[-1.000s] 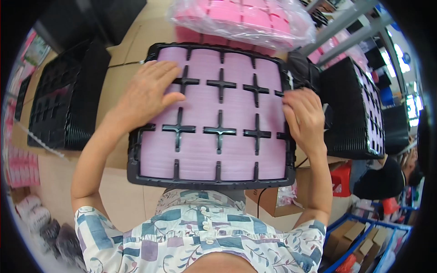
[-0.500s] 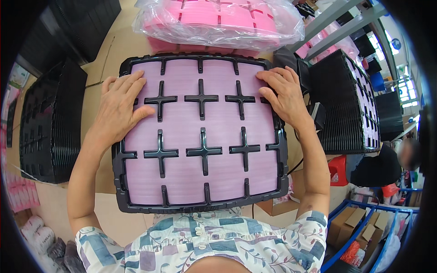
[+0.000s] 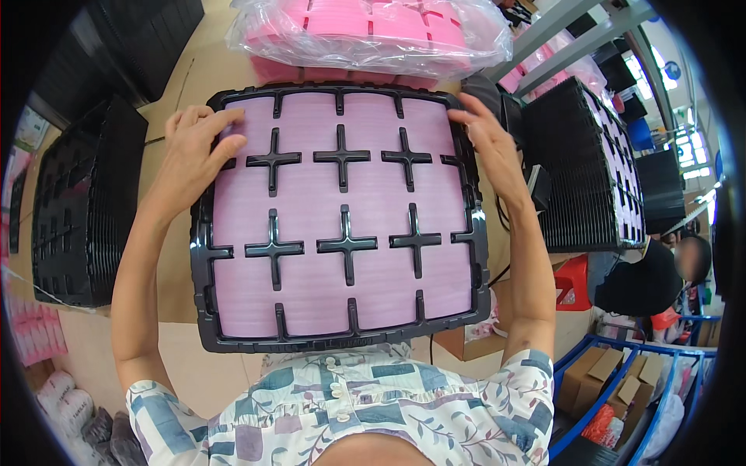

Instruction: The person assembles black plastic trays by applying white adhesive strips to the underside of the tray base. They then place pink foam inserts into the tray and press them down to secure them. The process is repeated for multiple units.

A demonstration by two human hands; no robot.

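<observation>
In front of me lies a black plastic tray (image 3: 203, 295) with raised cross-shaped ribs. A lilac-pink foam sheet (image 3: 311, 210), cut through around the crosses, fills it. My left hand (image 3: 192, 144) is at the far left corner, thumb and forefinger apart over the sheet's edge, the other fingers curled by the rim. At the far right corner, my right hand (image 3: 491, 145) hovers over the rim with its fingers apart and slightly blurred. Neither hand holds anything that I can see.
Pink foam sheets in a clear plastic bag (image 3: 373, 46) lie beyond the tray. Stacks of black trays stand left (image 3: 93, 210) and right (image 3: 567, 163). Lower right are a red stool (image 3: 573, 281), a blue metal rack (image 3: 575, 435) with cardboard boxes and a person in black (image 3: 641, 279).
Both hands have shifted from the sheet outward and away toward the tray's far corners. The right fingers have lifted off the sheet. The tray sits slightly higher in the picture.
</observation>
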